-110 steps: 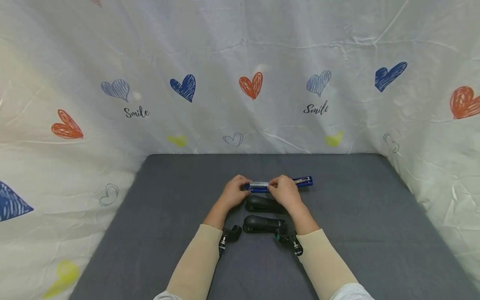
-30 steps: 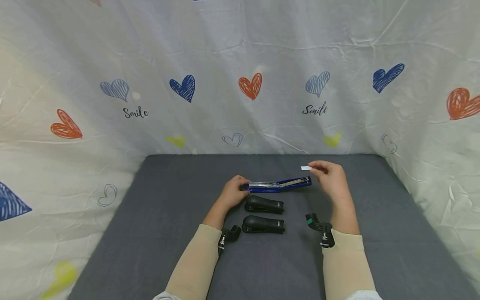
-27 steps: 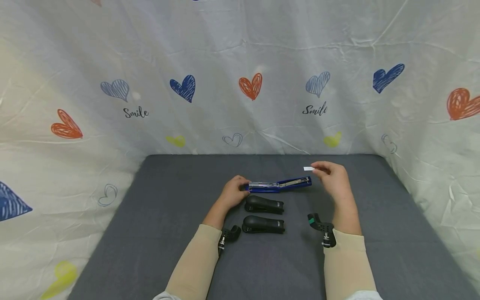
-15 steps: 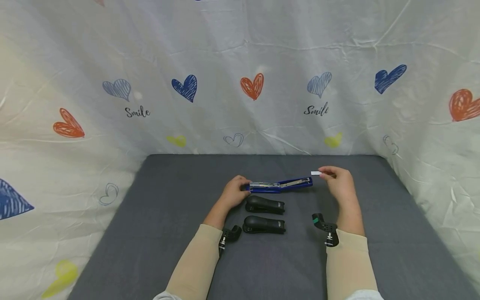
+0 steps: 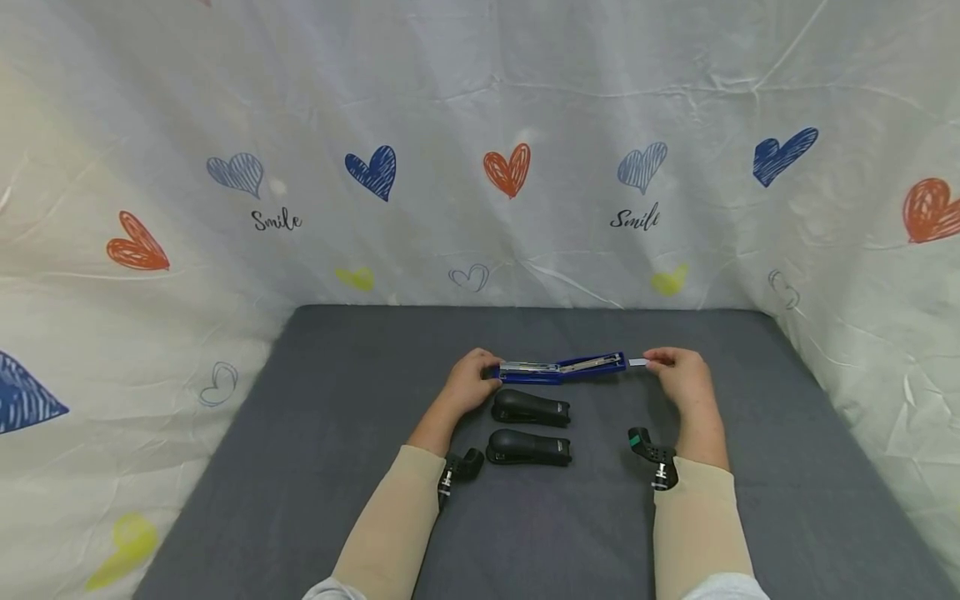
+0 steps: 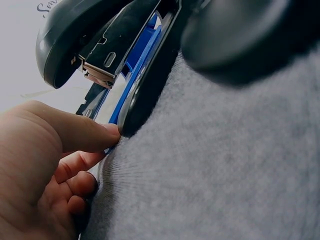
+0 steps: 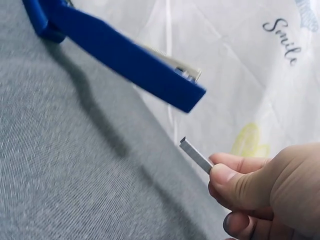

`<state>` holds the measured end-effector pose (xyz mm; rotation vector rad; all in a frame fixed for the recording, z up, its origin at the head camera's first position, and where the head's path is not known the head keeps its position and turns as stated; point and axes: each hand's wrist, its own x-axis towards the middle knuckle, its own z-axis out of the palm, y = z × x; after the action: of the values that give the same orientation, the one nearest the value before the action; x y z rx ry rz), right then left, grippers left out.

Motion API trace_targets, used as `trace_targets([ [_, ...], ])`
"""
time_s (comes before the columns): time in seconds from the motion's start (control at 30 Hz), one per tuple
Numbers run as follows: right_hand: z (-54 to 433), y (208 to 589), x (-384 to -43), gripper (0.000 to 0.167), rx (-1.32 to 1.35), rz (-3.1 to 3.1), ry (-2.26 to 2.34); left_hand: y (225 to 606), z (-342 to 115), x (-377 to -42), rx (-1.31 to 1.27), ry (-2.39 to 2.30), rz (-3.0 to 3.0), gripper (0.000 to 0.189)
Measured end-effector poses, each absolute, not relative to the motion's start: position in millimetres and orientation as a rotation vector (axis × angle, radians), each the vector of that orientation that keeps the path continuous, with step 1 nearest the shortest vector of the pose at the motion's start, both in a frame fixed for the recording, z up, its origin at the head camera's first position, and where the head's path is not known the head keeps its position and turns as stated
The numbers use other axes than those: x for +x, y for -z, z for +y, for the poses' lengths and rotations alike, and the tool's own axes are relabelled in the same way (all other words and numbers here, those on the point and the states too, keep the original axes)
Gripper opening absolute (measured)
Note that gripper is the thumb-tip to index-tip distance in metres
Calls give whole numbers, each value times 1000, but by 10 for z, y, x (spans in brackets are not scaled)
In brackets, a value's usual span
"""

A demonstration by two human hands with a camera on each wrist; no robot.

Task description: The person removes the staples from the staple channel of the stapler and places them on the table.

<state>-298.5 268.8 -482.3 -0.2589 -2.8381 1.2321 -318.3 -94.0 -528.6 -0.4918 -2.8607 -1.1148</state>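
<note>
A blue stapler (image 5: pixel 528 378) lies swung wide open at the back of the table, its top arm (image 7: pixel 135 57) stretching to the right and raised off the cloth. My left hand (image 5: pixel 468 383) pinches the stapler's left end between thumb and fingers; in the left wrist view the thumb (image 6: pixel 95 134) presses that end, partly behind a black stapler. Off the tip of the top arm, my right hand (image 5: pixel 684 379) holds a short silver strip of staples (image 7: pixel 196 156) between thumb and forefinger. The strip points at the arm's tip with a small gap between them.
Two black staplers (image 5: pixel 529 408) (image 5: pixel 528 447) lie side by side just in front of the blue one. Grey cloth covers the table (image 5: pixel 337 433). A white curtain (image 5: pixel 420 233) printed with hearts hangs behind and at both sides.
My right hand has left the blue stapler's middle, lifted the staple strip away to the right, then lowered it level with the arm's tip. My left hand has stayed on the stapler.
</note>
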Motion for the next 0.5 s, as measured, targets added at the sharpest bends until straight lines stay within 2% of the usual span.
trace_targets([
  [0.5,2705,5016,-2989,24,-358,-2930,-1186,5278,-940,-3184,-484,1118,-2862,35],
])
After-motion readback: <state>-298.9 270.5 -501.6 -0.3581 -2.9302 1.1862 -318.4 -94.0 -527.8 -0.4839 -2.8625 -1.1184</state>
